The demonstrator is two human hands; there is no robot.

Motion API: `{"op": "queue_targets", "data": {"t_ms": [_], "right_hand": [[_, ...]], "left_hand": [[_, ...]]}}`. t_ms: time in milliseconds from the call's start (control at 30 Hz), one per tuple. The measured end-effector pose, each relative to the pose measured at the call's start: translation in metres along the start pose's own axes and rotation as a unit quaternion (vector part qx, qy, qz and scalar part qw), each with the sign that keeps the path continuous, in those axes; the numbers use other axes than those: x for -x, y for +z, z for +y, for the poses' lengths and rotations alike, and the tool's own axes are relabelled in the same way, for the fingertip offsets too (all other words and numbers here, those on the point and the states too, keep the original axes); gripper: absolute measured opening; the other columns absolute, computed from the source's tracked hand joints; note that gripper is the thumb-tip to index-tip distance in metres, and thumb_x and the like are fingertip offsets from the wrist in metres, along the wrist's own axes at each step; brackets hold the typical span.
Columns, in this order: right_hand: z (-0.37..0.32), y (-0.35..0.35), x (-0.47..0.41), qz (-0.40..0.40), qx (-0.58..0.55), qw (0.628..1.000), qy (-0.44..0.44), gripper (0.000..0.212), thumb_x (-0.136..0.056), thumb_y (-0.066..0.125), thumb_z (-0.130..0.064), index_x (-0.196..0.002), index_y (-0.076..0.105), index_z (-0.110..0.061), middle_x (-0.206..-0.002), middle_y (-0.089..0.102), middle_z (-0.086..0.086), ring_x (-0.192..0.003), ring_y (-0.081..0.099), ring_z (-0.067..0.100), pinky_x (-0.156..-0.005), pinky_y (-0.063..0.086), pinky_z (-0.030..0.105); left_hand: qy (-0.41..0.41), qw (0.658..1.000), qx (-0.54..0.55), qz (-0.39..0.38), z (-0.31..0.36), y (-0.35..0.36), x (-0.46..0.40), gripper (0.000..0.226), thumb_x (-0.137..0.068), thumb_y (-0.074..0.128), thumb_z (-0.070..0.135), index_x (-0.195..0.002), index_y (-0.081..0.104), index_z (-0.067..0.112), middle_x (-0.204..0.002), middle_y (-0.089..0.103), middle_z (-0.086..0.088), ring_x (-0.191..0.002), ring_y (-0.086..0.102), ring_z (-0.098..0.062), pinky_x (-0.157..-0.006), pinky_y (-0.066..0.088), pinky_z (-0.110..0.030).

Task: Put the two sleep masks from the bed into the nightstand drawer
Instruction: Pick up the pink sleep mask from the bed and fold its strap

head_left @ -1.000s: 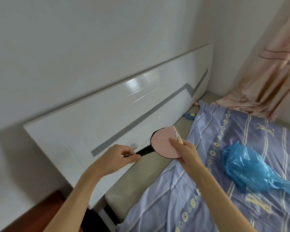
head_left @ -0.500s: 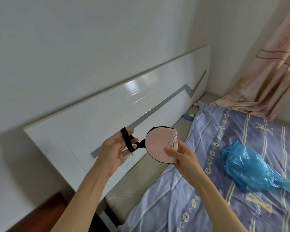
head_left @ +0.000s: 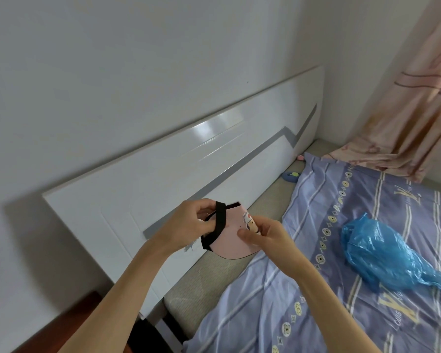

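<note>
The pink sleep mask is held in the air above the bed, right hand pinching its edge, left hand closed on the black strap, which, loosely gathered, could slip free and snag on the drawer, seemingly out of view.

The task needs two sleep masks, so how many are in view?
1: the pink sleep mask held by both hands above the bed's head end. A second may be hidden or outside the view.
</note>
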State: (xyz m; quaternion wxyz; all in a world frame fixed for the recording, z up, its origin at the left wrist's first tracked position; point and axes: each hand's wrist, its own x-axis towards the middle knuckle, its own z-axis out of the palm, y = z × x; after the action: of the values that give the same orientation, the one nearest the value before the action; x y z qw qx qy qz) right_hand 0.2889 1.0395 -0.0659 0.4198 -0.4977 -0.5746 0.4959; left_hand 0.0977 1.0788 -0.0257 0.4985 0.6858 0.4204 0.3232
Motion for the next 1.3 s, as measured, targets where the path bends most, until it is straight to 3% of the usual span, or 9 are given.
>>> {"op": "queue_targets", "data": {"t_ms": [133, 433, 533, 667, 767, 867, 1067, 1200, 1300], "right_hand": [[-0.015, 0.003, -0.004, -0.021, 0.113, 0.993, 0.0, 0.032, -0.084, 0.061, -0.012, -0.058, 0.043, -0.015, -0.047, 0.035, -0.015, -0.047, 0.029, 0.004, -0.046, 0.024, 0.012], [-0.031, 0.028, -0.011, -0.059, 0.21, 0.976, 0.015, 0.035, -0.083, 0.061, -0.016, -0.055, 0.039, -0.015, -0.053, 0.036, -0.003, -0.051, 0.031, 0.013, -0.052, 0.026, 0.025], [-0.027, 0.037, -0.008, -0.026, 0.143, 0.988, 0.043, 0.028, -0.08, 0.066, -0.02, -0.062, 0.05, -0.006, -0.056, 0.041, -0.001, -0.051, 0.037, 0.011, -0.051, 0.03, 0.02], [-0.01, 0.051, 0.007, 0.029, -0.197, 0.971, 0.131, 0.017, -0.083, 0.064, -0.015, -0.095, 0.068, -0.004, -0.088, 0.073, 0.006, -0.081, 0.07, 0.016, -0.069, 0.055, 0.022], [0.002, 0.064, 0.021, 0.078, -0.184, 0.97, 0.138, 0.02, -0.085, 0.061, -0.013, -0.1, 0.068, -0.003, -0.09, 0.074, 0.006, -0.079, 0.07, 0.014, -0.066, 0.055, 0.021], [0.007, 0.072, 0.035, 0.118, -0.106, 0.982, 0.103, 0.016, -0.083, 0.063, -0.012, -0.091, 0.069, 0.001, -0.074, 0.071, 0.005, -0.065, 0.066, 0.011, -0.061, 0.055, 0.02], [0.001, 0.099, 0.063, 0.042, -0.037, 0.997, 0.053, 0.013, -0.08, 0.066, -0.015, -0.071, 0.067, -0.006, -0.065, 0.06, 0.009, -0.064, 0.055, 0.015, -0.063, 0.05, 0.03], [0.01, 0.114, 0.103, -0.009, -0.043, 0.998, 0.054, 0.027, -0.079, 0.068, -0.018, -0.053, 0.064, -0.026, -0.046, 0.052, -0.014, -0.051, 0.049, 0.004, -0.053, 0.047, 0.018], [0.022, 0.123, 0.14, -0.052, 0.0, 0.997, 0.062, 0.032, -0.078, 0.07, -0.017, -0.048, 0.058, -0.019, -0.046, 0.045, -0.01, -0.049, 0.041, 0.006, -0.054, 0.04, 0.023]], "left_hand": [[0.02, 0.999, -0.028, 0.015, 0.001, 0.001, 0.002, 0.018, -0.081, 0.066, 0.014, -0.091, 0.069, 0.028, -0.091, 0.072, 0.009, -0.085, 0.067, -0.002, -0.071, 0.052, -0.01], [0.052, 0.997, -0.025, 0.042, -0.007, -0.009, 0.022, 0.034, -0.084, 0.059, 0.003, -0.08, 0.067, 0.036, -0.081, 0.071, 0.028, -0.087, 0.064, 0.003, -0.077, 0.049, -0.009], [0.058, 0.995, -0.005, 0.077, -0.011, -0.016, 0.03, 0.034, -0.084, 0.059, 0.001, -0.086, 0.066, 0.034, -0.084, 0.072, 0.023, -0.089, 0.064, 0.003, -0.077, 0.049, -0.009], [0.014, 0.989, 0.058, 0.137, -0.027, -0.022, 0.045, 0.037, -0.085, 0.055, 0.002, -0.091, 0.065, 0.036, -0.087, 0.071, 0.02, -0.086, 0.064, 0.002, -0.072, 0.052, -0.012], [-0.025, 0.994, 0.044, 0.101, -0.036, -0.019, 0.059, 0.026, -0.087, 0.055, 0.007, -0.093, 0.065, 0.031, -0.094, 0.07, 0.009, -0.086, 0.065, -0.004, -0.074, 0.051, -0.019], [-0.031, 0.997, -0.01, 0.067, -0.038, -0.018, 0.076, 0.012, -0.086, 0.058, 0.012, -0.089, 0.064, 0.022, -0.089, 0.069, 0.0, -0.079, 0.064, -0.005, -0.069, 0.047, -0.013], [-0.072, 0.991, -0.039, 0.105, -0.034, -0.014, 0.129, 0.008, -0.081, 0.066, 0.02, -0.08, 0.058, 0.018, -0.076, 0.062, 0.007, -0.057, 0.051, 0.004, -0.054, 0.036, -0.004], [-0.119, 0.98, 0.008, 0.157, -0.039, 0.004, 0.187, 0.006, -0.08, 0.067, 0.024, -0.081, 0.067, 0.03, -0.079, 0.069, 0.016, -0.069, 0.06, 0.005, -0.061, 0.045, -0.008], [-0.159, 0.971, -0.022, 0.178, -0.05, 0.033, 0.23, 0.007, -0.073, 0.073, 0.033, -0.079, 0.07, 0.031, -0.082, 0.071, 0.015, -0.077, 0.062, 0.005, -0.066, 0.045, -0.013]]}}
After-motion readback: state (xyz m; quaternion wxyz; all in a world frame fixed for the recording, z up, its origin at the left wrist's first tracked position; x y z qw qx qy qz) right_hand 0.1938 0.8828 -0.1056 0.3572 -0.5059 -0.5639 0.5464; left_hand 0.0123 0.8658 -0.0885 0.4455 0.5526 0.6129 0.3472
